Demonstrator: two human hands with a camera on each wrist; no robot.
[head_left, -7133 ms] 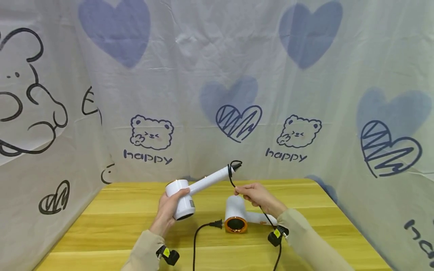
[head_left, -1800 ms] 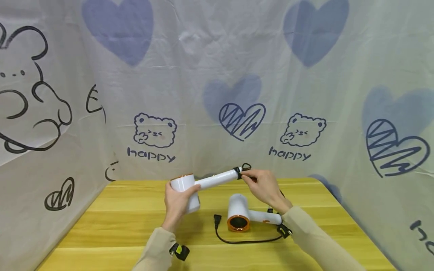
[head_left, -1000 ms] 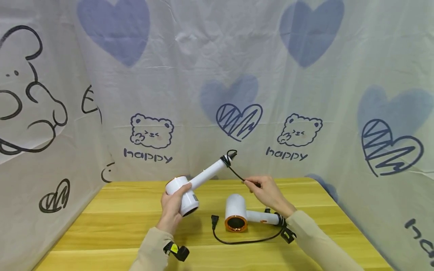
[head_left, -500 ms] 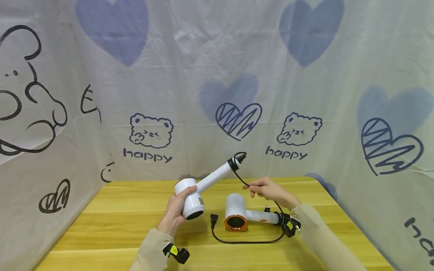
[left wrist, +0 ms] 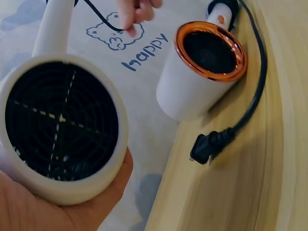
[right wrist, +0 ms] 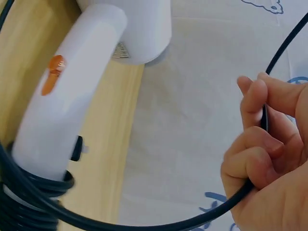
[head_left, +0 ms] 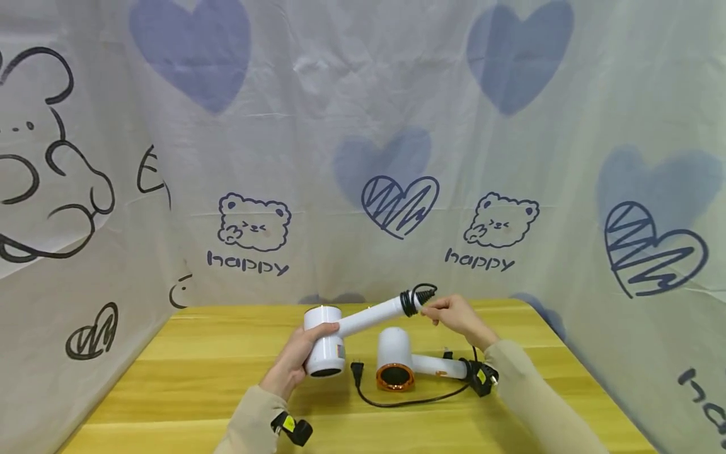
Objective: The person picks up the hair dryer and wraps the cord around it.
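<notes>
My left hand [head_left: 292, 362] grips a white hair dryer [head_left: 324, 343] round its barrel, above the table, with the handle pointing right and slightly up. Several turns of its black power cord [head_left: 407, 304] are wound round the handle's end, beside a ribbed strain relief. Close to that end, my right hand [head_left: 458, 320] pinches the cord between thumb and fingers, the other fingers curled. In the right wrist view the cord [right wrist: 211, 214] loops down from this hand and round to the left. The left wrist view shows the held dryer's round black grille [left wrist: 62, 120] close up.
A second white hair dryer [head_left: 394, 347] with an orange ring lies on the wooden table [head_left: 187, 366], cord wound round its handle. A black plug [head_left: 357, 372] rests left of it, and another plug [head_left: 448, 354] behind its handle. A printed curtain [head_left: 329, 157] hangs behind.
More turns of cord now circle the held dryer's handle than 7 seconds ago. Since half a second ago, that dryer has shifted right and its handle has dropped flatter, bringing its end near my right hand.
</notes>
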